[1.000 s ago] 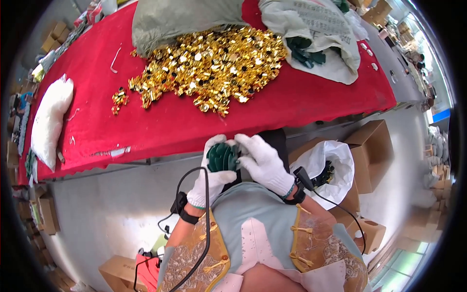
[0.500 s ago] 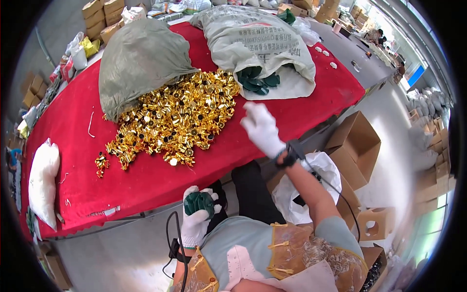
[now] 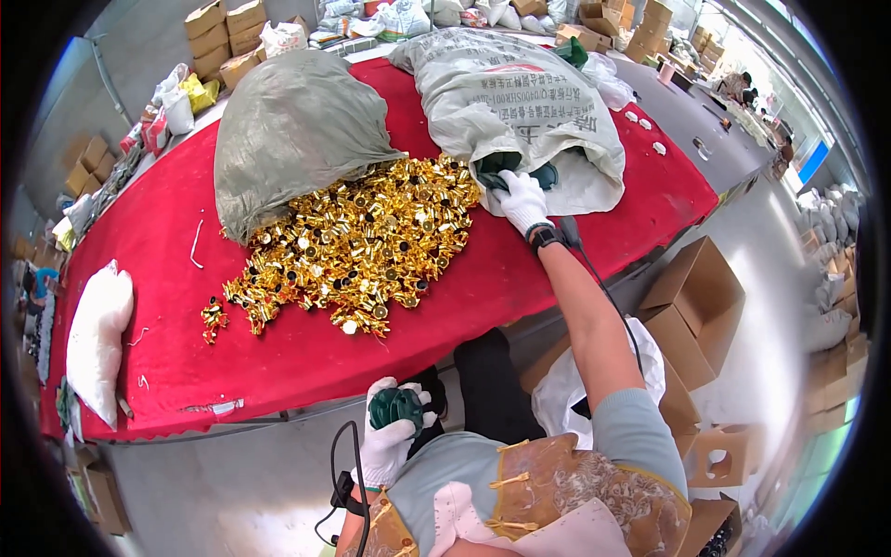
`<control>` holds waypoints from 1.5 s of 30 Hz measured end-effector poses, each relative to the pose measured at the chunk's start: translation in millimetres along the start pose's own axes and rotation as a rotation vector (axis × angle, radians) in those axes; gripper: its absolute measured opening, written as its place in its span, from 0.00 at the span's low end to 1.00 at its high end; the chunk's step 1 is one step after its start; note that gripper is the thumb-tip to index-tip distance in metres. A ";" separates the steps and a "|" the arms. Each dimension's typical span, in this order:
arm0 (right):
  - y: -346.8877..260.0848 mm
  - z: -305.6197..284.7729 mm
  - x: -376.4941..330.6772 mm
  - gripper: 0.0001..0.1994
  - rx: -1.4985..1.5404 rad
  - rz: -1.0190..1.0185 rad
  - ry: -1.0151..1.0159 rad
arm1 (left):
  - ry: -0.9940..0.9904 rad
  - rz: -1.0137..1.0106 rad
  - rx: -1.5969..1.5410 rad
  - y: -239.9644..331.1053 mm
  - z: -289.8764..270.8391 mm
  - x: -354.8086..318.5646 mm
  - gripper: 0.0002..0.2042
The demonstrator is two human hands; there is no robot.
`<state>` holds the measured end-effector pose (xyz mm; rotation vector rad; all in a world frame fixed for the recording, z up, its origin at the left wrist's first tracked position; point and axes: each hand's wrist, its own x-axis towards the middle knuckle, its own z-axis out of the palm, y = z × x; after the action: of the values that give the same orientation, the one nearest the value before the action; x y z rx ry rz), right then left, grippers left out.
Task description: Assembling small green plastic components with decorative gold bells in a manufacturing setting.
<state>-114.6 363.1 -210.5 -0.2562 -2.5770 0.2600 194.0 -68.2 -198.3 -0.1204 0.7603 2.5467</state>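
Observation:
My left hand [image 3: 388,444], in a white knit glove, is closed around a small stack of dark green, curved pieces [image 3: 395,408], low in front of my body. Past the table's near edge, my gloved right hand [image 3: 522,201] reaches the mouth of a big white woven sack [image 3: 594,186]. Its curled fingers grip a dark green piece [image 3: 499,161] there; the fingertips are partly hidden among the pieces. Left of that hand spreads a heap of shiny gold parts [image 3: 357,251], some with black centres, spilling out of a grey-green sack [image 3: 302,130].
Red cloth [image 3: 316,371] covers the table. A stuffed white bag [image 3: 98,343] lies at its left end. Beside my right arm stand an open cardboard box [image 3: 696,306] and a white plastic bag [image 3: 557,390] on the floor side. Cables run from both wrists.
My right hand has moved forward from above the table edge to the green pieces at the sack mouth. The left hand still holds its stack; the view has shifted slightly.

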 end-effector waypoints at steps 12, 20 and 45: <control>-40.1 -91.0 -51.0 0.09 1.327 0.094 -0.696 | -0.071 0.038 0.100 -6.1 -5.9 -4.0 0.36; -37.4 -76.8 -51.1 0.15 1.142 0.044 -0.898 | -0.118 0.076 -0.023 -15.0 -20.0 -10.6 0.37; -58.8 -32.3 -108.2 0.30 0.375 -0.330 -0.202 | -0.114 0.033 -0.079 -12.3 -16.3 -13.5 0.36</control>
<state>-14.4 285.6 -222.5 0.3451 -2.6471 0.6613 210.8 -73.6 -215.3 0.0125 0.6236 2.5905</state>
